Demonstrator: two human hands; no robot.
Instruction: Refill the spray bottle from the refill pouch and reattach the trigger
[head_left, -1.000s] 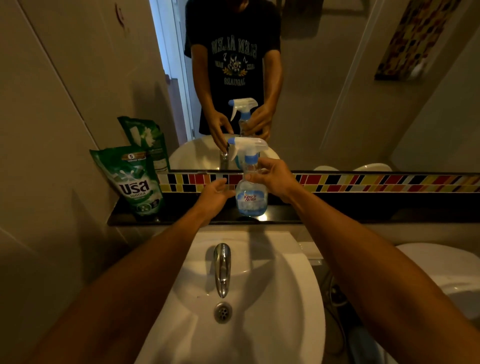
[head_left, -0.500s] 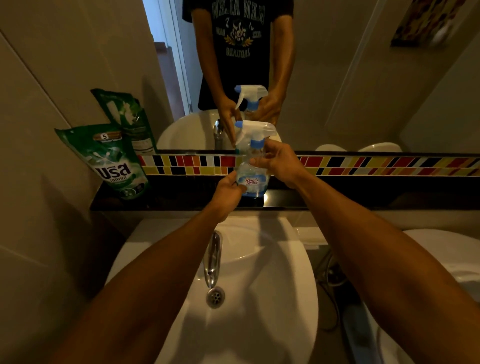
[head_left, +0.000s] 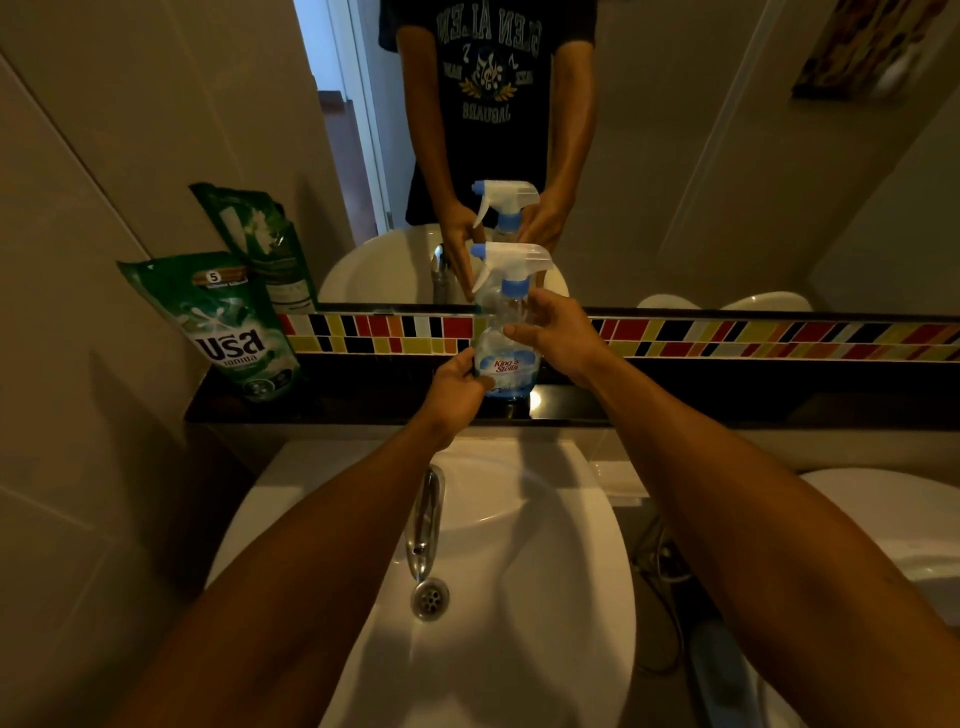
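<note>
A clear spray bottle (head_left: 506, 364) with a blue-and-white label stands on the black shelf (head_left: 363, 405) under the mirror. Its white trigger head (head_left: 511, 260) with a blue collar sits on the neck. My left hand (head_left: 457, 387) grips the bottle's lower body from the left. My right hand (head_left: 558, 332) wraps the upper body just below the collar from the right. A green refill pouch (head_left: 228, 327) leans upright against the wall at the shelf's left end, apart from both hands.
A white sink (head_left: 545, 571) with a chrome tap (head_left: 426, 519) and drain lies below the shelf. A strip of coloured tiles (head_left: 727, 338) runs behind the shelf. The mirror (head_left: 675, 156) repeats the bottle and hands. A white toilet lid (head_left: 893, 514) is at right.
My left hand has closed onto the bottle's lower body from the shelf beside it. My right hand keeps its hold near the neck. The view has shifted, so the shelf sits higher.
</note>
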